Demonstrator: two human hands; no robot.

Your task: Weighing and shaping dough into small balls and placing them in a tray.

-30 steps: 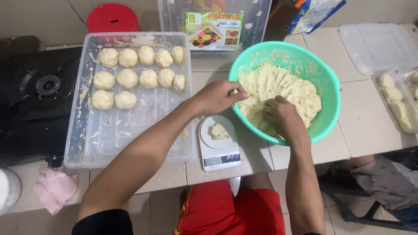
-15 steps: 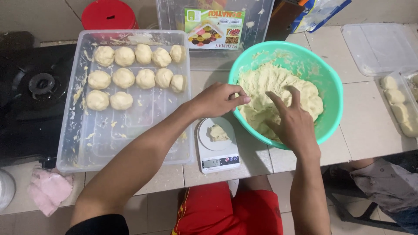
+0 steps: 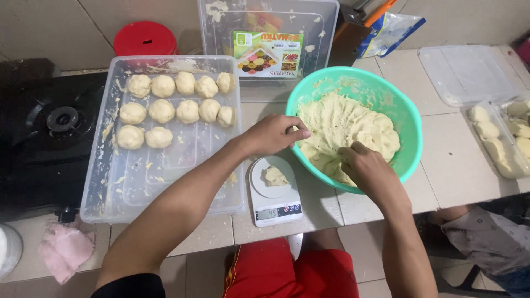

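A green bowl (image 3: 409, 118) holds a big mass of pale dough (image 3: 353, 124). My left hand (image 3: 274, 135) grips the bowl's near-left rim, fingers curled over the edge. My right hand (image 3: 369, 168) is down in the dough at the bowl's near side, fingers dug into it. Just in front of the bowl stands a small white kitchen scale (image 3: 273, 193) with a lump of dough (image 3: 274, 176) on its round plate. To the left, a clear plastic tray (image 3: 165, 176) carries several dough balls (image 3: 176, 102) in rows at its far end.
A black gas stove (image 3: 47, 135) sits at the far left, a pink cloth (image 3: 63, 248) in front of it. A red lid (image 3: 144, 38) and a clear box (image 3: 270, 38) stand behind. At right lie a clear lid (image 3: 466, 74) and another tray of dough pieces (image 3: 505, 135).
My right hand has sunk from on top of the dough down into its near side. My left hand has stayed on the bowl's rim.
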